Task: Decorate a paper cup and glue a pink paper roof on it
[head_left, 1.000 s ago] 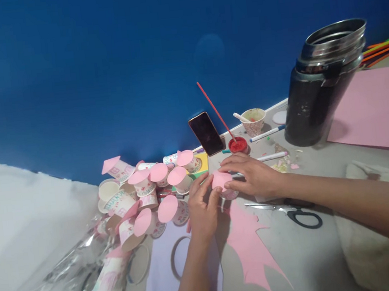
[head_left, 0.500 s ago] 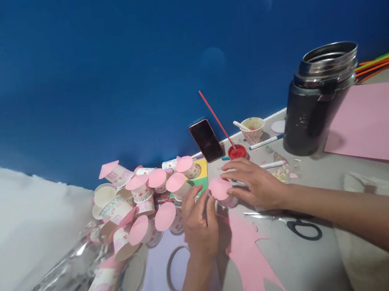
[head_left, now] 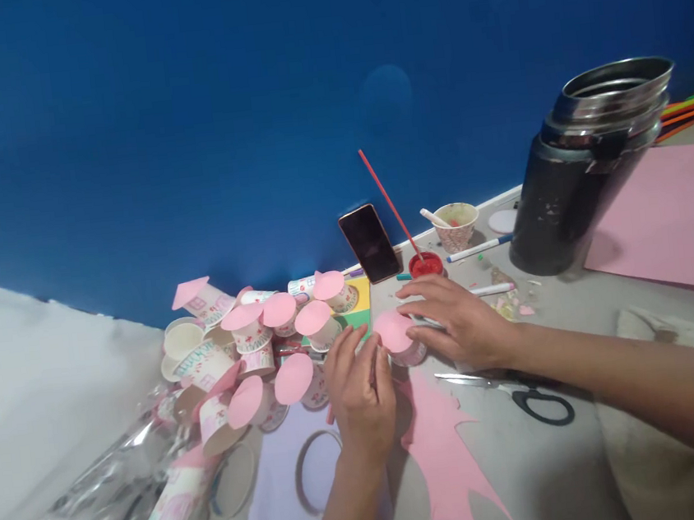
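A small paper cup with a round pink paper top (head_left: pixel 393 332) stands on the table between my two hands. My right hand (head_left: pixel 466 326) comes in from the right, thumb and fingers curved against the edge of the pink top and the cup's side. From the left, my left hand (head_left: pixel 361 395) reaches up to the cup, its fingers loosely bent and apart, fingertips at the near edge of the pink top. Several more cups with pink tops (head_left: pixel 248 327) crowd together to the left. Below the cup lies a cut pink paper scrap (head_left: pixel 439 457).
Scissors (head_left: pixel 510 396) lie below my right forearm. Behind the hands are a phone (head_left: pixel 370 243), a red paint pot (head_left: pixel 426 265) with a red stick, a paper cup (head_left: pixel 456 230) and markers (head_left: pixel 479 248). A large black flask (head_left: pixel 567 179) stands right, near a pink sheet (head_left: pixel 665 218). A tape ring (head_left: pixel 305 479) lies front left.
The view has shifted slightly. Both hands stay around the same cup, with the left fingertips a little nearer its pink top. Nothing else has visibly moved.
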`<state>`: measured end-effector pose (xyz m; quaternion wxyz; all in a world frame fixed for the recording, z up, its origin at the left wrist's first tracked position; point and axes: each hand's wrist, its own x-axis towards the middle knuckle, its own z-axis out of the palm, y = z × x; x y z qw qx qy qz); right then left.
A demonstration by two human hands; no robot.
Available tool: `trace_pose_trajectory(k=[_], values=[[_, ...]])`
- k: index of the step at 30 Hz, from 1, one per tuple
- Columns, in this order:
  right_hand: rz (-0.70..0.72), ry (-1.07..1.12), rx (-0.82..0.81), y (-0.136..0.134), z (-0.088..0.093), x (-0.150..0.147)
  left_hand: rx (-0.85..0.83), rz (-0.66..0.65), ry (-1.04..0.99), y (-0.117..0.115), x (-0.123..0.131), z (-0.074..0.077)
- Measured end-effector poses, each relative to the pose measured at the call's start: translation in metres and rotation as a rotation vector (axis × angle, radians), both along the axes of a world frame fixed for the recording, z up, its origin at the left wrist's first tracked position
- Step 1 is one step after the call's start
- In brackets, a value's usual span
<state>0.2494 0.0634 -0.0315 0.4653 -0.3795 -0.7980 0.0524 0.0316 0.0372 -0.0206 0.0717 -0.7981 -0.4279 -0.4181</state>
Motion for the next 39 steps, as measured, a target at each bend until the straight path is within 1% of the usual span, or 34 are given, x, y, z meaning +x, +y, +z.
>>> trace_pose_trajectory(k=[3,5,9,14,22,32,39], values=[[-0.015,0.038,0.020,0.000,0.002,0.004,0.017,-0.015,-0.049,-0.001,0.002,0.003],[-0.028,0.047,0.005,0.001,0.003,0.005,-0.007,-0.020,-0.096,-0.001,0.004,0.003],[-0.037,0.063,-0.026,0.004,0.002,0.004,-0.081,0.038,-0.172,0.003,0.004,-0.001],[-0.030,0.011,-0.040,0.005,0.000,0.000,-0.113,0.056,-0.177,0.006,0.002,-0.005],[-0.019,0.009,-0.070,0.005,-0.001,0.001,-0.109,0.049,-0.175,0.004,0.002,-0.003],[-0.031,-0.021,-0.053,0.005,-0.006,-0.002,-0.064,0.013,-0.170,0.005,0.001,-0.009],[-0.034,0.002,-0.010,0.005,-0.001,0.000,-0.074,0.018,-0.163,0.002,0.000,-0.006]])
